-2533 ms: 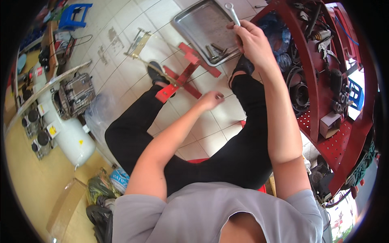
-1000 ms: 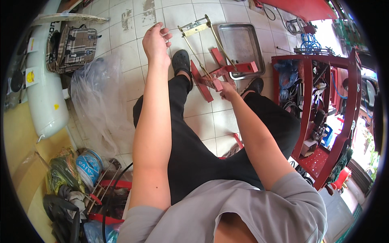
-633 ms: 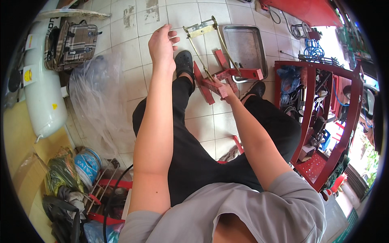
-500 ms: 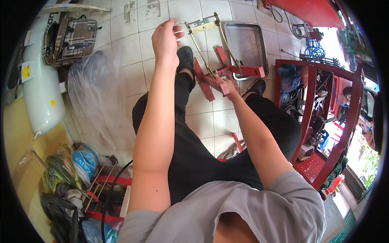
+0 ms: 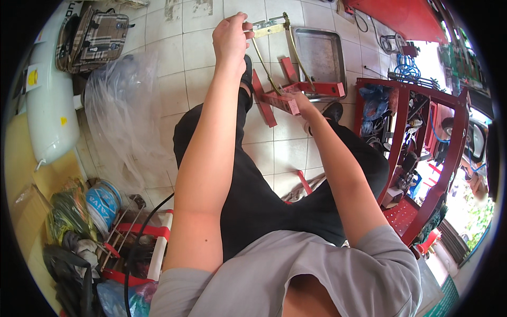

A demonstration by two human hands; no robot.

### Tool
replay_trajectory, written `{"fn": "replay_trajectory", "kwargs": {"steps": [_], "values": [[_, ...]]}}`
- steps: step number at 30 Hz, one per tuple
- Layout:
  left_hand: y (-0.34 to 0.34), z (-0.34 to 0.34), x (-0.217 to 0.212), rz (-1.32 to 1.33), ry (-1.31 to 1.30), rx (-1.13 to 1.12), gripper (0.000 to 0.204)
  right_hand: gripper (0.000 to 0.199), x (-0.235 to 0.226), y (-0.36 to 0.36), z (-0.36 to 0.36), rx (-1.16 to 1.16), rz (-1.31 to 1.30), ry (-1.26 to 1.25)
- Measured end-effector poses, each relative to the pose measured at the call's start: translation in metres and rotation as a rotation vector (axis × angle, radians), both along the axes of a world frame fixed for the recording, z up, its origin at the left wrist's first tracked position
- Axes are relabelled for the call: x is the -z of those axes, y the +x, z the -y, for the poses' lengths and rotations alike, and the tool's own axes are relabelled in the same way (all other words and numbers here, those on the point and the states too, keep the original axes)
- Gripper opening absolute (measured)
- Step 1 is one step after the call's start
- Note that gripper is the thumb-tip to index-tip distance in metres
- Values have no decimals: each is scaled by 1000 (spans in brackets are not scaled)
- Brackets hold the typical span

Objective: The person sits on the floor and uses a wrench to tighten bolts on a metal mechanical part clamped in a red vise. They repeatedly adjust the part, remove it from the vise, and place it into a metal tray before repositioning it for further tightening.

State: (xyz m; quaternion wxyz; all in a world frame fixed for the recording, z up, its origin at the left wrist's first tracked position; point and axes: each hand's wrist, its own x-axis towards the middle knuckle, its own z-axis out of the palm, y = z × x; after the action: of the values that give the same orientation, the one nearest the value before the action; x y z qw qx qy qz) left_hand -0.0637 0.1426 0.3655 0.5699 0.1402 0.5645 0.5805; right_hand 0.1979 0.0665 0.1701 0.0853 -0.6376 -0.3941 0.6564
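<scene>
Brass frame (image 5: pixel 274 47) stays gripped by left hand (image 5: pixel 229 37), now raised higher.

The left hand (image 5: pixel 230 37) was stretched far forward, fingers closed in a grip; the right hand (image 5: pixel 303 100) reached lower, beside the knee, arm nearly straight.

I wear a grey short-sleeved T-shirt, plain, of soft jersey, with the sleeve hems ending above my elbows, so both forearms are bare. My left hand (image 5: pixel 230 36) and right hand (image 5: pixel 303 100) are bare as well, with no gloves, and I see no watch or band at either wrist. My trousers are black and loose, creasing at the knees and thighs. On my feet are dark shoes, one showing just past my right knee and one half hidden behind my left forearm
</scene>
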Motion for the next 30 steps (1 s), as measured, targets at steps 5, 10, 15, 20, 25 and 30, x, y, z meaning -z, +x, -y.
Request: {"fn": "replay_trajectory", "kwargs": {"steps": [5,10,15,20,25,30], "values": [[-5,2,2,-8,-5,-25,21,37,-61,-36,-42,-68,209,-49],[-4,3,2,11,-3,-37,21,57,-39,-37,-54,-343,442,-34],[8,-3,2,11,37,-20,22,57,26,-5,-23,-223,104,80],[-7,3,0,10,-13,-32,22,37,7,-29,-37,-458,322,24],[-16,-1,0,78,0,-105,23,37,-7,-24,-41,-739,359,174],[-16,0,-2,77,-1,-110,24,32,-11,-19,-39,-906,353,304]]}}
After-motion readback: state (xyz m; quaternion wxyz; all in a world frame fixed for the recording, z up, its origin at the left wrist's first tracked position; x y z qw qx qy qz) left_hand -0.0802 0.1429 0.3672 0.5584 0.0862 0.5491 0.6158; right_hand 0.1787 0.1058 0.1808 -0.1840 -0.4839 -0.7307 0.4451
